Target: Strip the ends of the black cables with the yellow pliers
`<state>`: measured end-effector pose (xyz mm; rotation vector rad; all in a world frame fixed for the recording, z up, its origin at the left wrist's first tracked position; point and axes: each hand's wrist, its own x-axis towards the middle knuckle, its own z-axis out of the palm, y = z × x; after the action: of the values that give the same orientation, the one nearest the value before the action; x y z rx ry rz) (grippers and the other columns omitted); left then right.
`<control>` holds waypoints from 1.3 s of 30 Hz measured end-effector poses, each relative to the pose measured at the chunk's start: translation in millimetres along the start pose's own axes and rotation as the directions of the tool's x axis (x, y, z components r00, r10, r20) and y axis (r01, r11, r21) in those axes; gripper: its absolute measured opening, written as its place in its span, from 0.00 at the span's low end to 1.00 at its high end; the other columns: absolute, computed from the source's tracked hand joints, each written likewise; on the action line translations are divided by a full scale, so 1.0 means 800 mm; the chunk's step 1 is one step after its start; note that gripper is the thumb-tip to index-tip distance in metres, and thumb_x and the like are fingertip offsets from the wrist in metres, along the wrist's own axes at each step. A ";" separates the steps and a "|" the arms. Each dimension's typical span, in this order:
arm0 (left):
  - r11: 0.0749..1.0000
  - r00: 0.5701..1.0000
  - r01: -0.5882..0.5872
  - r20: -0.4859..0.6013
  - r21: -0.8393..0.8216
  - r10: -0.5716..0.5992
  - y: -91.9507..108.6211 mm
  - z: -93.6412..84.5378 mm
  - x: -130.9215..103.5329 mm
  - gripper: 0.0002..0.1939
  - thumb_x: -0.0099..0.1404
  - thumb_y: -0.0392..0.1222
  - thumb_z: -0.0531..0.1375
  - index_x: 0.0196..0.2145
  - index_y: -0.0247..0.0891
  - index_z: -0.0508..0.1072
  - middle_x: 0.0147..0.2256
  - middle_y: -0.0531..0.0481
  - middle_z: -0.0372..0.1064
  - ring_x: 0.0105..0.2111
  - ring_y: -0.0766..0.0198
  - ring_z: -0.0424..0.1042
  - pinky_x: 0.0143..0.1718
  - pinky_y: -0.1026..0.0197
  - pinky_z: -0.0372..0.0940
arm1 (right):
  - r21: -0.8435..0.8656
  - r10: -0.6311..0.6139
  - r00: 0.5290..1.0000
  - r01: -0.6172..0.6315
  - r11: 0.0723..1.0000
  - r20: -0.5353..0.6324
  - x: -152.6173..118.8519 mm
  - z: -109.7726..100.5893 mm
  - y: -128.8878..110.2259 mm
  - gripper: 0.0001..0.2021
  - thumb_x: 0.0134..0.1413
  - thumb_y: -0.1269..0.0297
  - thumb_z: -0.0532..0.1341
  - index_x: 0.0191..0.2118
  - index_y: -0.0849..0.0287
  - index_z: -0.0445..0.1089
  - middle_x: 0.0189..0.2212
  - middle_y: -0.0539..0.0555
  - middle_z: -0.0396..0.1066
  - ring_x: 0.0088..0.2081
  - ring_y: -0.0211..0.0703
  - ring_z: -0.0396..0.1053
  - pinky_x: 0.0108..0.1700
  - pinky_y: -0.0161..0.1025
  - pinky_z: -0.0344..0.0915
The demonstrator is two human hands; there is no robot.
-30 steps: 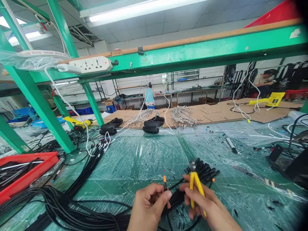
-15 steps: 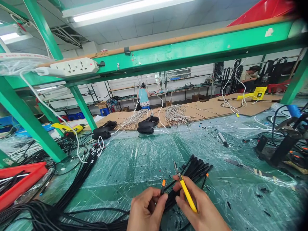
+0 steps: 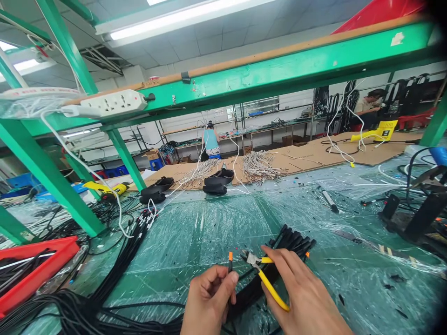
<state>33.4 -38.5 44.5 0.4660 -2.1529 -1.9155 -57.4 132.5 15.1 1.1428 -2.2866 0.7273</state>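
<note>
My left hand [image 3: 211, 298] pinches a black cable with an orange tip [image 3: 230, 257], which points upward above the thumb. My right hand [image 3: 300, 288] is wrapped round cutting pliers with yellow handles [image 3: 274, 291]. The handles are spread and the metal jaws [image 3: 249, 258] point left, a little to the right of the orange tip and apart from it. Beneath and behind my right hand lies a bundle of black cables [image 3: 291, 239] with thick black ends. Part of this bundle is hidden by my hands.
Another black cable bundle [image 3: 129, 246] runs down the left, beside a red tray [image 3: 66, 251]. A black metal fixture [image 3: 408, 218] stands at the right. Behind are black sandals [image 3: 218, 179] and white cables [image 3: 260, 165] on cardboard. A green beam [image 3: 279, 72] crosses above. Two people sit far back.
The pliers have turned to point left and their handles have spread apart in my right hand. The orange tip in my left hand now stands slightly higher and further left.
</note>
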 end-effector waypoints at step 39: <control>0.899 0.943 -0.159 -0.208 0.409 0.261 -0.018 0.008 -0.001 0.15 0.60 0.46 0.60 0.20 0.37 0.64 0.17 0.56 0.57 0.19 0.68 0.55 0.22 0.66 0.49 | 0.262 0.044 0.996 -0.064 0.963 0.084 -0.007 0.010 0.002 0.22 0.55 0.69 0.54 0.57 0.55 0.59 0.41 0.54 0.71 0.40 0.44 0.72 0.39 0.37 0.70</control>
<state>33.4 -33.6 29.3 0.4926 -2.2939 -1.2377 -56.9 131.2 5.2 1.2487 -2.3438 1.0524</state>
